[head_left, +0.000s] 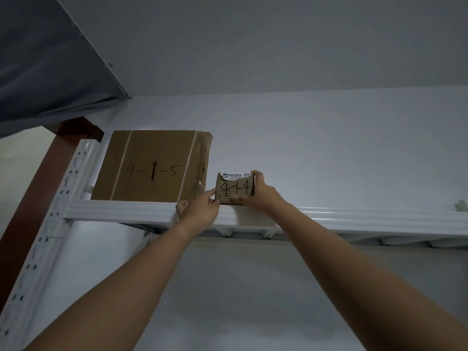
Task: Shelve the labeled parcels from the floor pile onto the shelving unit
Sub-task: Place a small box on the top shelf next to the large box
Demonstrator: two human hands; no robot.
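Parcels sit side by side on the top shelf [121,210] of a white metal shelving unit, seen from below. The larger one, a big cardboard box [152,165], stands at the left end of the shelf, close to the perforated upright post [48,221]. Pale tape strips run down its front, and "4-1-5" is written on it in dark marker, with the middle digit gone over heavily.

Just to its right stands a small cardboard parcel [235,188], upright on the front edge of the shelf. Its face reads "4-1-4" in marker, and a white printed label shows along its top edge. The two parcels are near each other but a narrow gap shows between them.

Both bare arms reach up to the small parcel. The left hand [201,210] is at the parcel's lower left corner, its fingers [209,195] curled with the tips touching the left side of the parcel, right in the gap beside the big box. The right hand [260,192] clasps the parcel's right side: the thumb lies along the bottom front edge while the other fingers wrap up and over the right edge to the top corner. So the small parcel is pinched between both hands while resting on the shelf.

Behind the shelf is a plain pale wall [329,148]. A dark grey sheet [50,59] hangs across the upper left corner, above a brown beam [30,198] that slants behind the post.
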